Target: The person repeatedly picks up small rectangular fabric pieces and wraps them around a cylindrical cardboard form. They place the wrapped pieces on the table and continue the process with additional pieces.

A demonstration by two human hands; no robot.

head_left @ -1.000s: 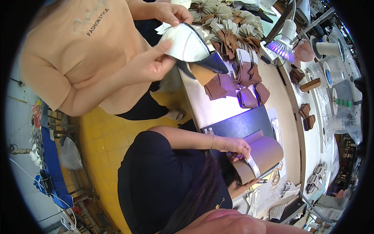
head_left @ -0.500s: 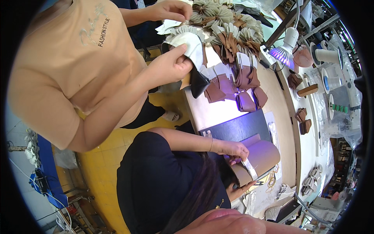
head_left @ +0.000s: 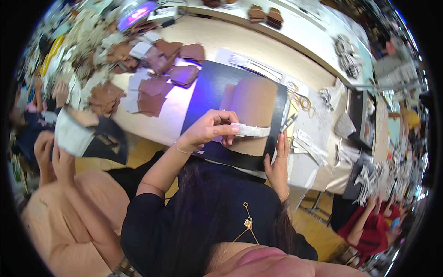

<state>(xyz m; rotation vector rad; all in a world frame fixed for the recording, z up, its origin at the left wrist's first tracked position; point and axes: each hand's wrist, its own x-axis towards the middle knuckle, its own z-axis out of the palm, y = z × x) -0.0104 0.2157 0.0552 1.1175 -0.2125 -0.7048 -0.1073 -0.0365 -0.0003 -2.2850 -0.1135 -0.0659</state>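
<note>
A brown, curved leather-like piece (head_left: 256,99) lies on a black board (head_left: 203,99) at the table's near side. Across its lower part runs a narrow white strip (head_left: 254,131). My left hand (head_left: 210,130) pinches the strip's left end between thumb and fingers. To the right of the brown piece, my right hand (head_left: 278,161) has its fingers stretched upward, the thumb apart. Its fingertips are near a slim dark-and-silver pen-like tool (head_left: 289,123); whether they touch it I cannot tell.
Stacks of brown pieces (head_left: 154,94) lie left of the board, under a lamp (head_left: 137,14). Tan bands (head_left: 302,102) and white strips (head_left: 308,147) lie to the right. At my left a co-worker in a tan shirt holds a black-and-white piece (head_left: 92,136).
My view has swung from the co-worker toward the table, centring the brown piece. My left hand still grips the white strip. More of my right hand shows beside the brown piece.
</note>
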